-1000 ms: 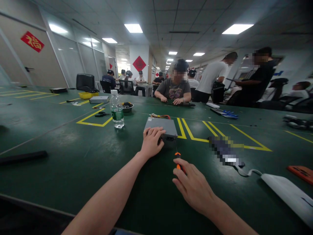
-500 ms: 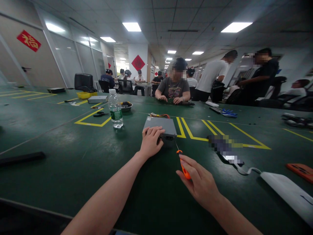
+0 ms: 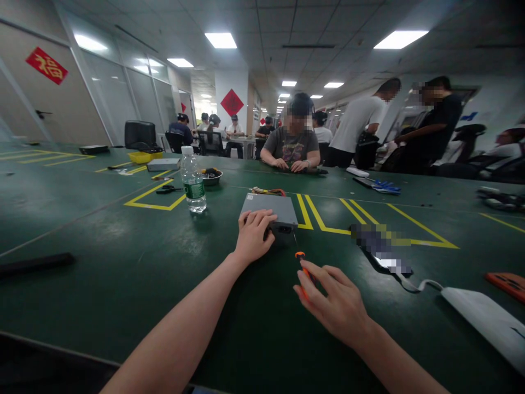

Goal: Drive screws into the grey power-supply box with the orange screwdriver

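A grey metal box [image 3: 270,208] with coloured wires at its far end lies on the green table [image 3: 102,273]. My left hand [image 3: 253,235] rests on the box's near left corner with its fingers curled over the edge. My right hand [image 3: 336,303] is closed around the orange handle of a small screwdriver [image 3: 301,257], whose thin shaft points at the near face of the box.
A water bottle [image 3: 193,180] stands left of the box. Beyond it are a metal bowl [image 3: 212,177], scissors and a yellow tray [image 3: 141,157]. A white device with a cable [image 3: 479,317] lies at right. A seated person [image 3: 292,146] works across the table; others stand behind.
My right hand has shifted its grip on the screwdriver and turned it slightly, the tip staying near the box. My left hand has stayed on the box.
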Demonstrator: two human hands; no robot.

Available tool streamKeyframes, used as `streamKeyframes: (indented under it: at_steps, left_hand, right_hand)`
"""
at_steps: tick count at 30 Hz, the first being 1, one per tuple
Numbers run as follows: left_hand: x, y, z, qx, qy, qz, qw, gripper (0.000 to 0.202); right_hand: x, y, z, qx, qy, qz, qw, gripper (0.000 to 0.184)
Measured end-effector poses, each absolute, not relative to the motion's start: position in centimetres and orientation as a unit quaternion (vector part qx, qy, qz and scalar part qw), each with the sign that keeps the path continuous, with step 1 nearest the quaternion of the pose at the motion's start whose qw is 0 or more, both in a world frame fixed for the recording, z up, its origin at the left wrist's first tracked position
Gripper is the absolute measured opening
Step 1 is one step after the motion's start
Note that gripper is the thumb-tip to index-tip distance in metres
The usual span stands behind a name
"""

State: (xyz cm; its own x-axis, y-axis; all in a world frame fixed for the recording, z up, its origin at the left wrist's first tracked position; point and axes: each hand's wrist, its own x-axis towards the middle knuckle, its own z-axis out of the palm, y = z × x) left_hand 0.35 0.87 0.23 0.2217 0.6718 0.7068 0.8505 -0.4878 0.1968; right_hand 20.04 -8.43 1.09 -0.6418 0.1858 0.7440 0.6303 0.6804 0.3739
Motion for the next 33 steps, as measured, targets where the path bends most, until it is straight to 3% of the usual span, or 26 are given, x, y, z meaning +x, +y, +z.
streamKeyframes:
  at_steps: [14,20,33]
  left_hand:
    - [0.42,0.77,0.36,-0.773,-0.496,-0.38,0.106,0.035]
    - [0.37,0.88,0.2,-0.774,-0.49,-0.385,0.113,0.035]
    - [0.42,0.91,0.19,-0.77,-0.495,-0.386,0.114,0.031]
  right_hand:
    - [19.51,-8.37,0.58,-0.274,-0.869,-0.309,0.273,0.02]
    - [20.0,-7.84,1.39,-0.278,-0.823,-0.372,0.328,0.004]
    - [19.22,-8.36,1.03,-0.343,-0.835,-0.303,0.307,0.018]
